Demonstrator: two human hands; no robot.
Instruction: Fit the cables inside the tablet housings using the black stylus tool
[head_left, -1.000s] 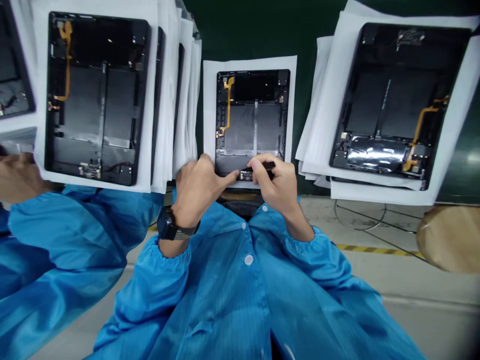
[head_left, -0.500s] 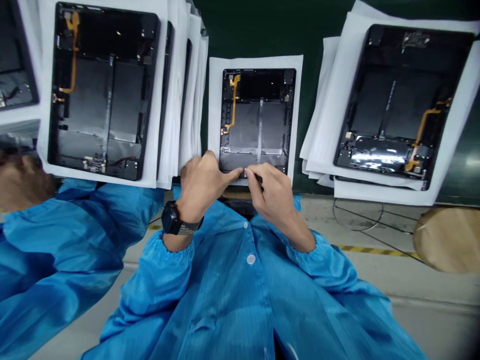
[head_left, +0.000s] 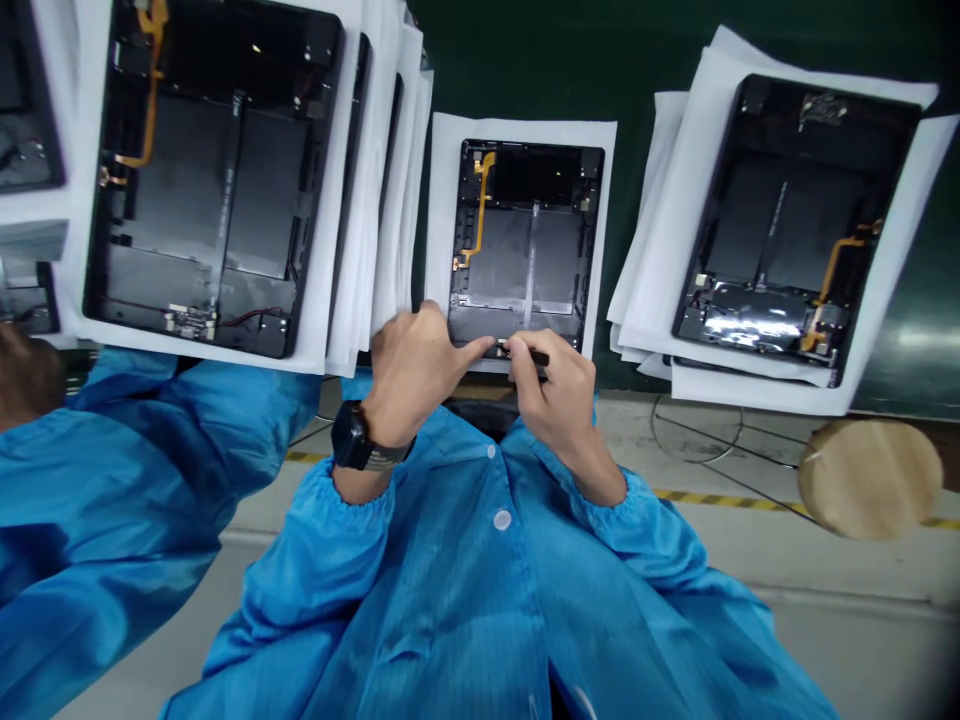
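A tablet back housing (head_left: 495,260) with its insides exposed lies on a white sheet (head_left: 441,200) in front of me. My left hand (head_left: 420,360) is at its lower left corner, thumb stretched along the bottom edge and apart from the bent fingers. The thumb tip is beside a small circuit board (head_left: 501,350), mostly covered by my hands. Pinched in my right hand (head_left: 555,390) is a short black stick-like tool (head_left: 538,357); its tip is hidden at the board. An orange flex cable (head_left: 481,215) runs down the housing's left side.
Stacks of similar housings between white sheets stand at left (head_left: 202,200) and right (head_left: 795,220) on the dark green table (head_left: 525,60). A co-worker's hand (head_left: 26,375) and blue sleeve are at far left. A round wooden stool (head_left: 870,480) stands below right.
My view has shifted slightly. My right hand tilted so the black tool dropped from sight, then turned back and shows it again. My left hand stays at the corner. The co-worker's hand moved left.
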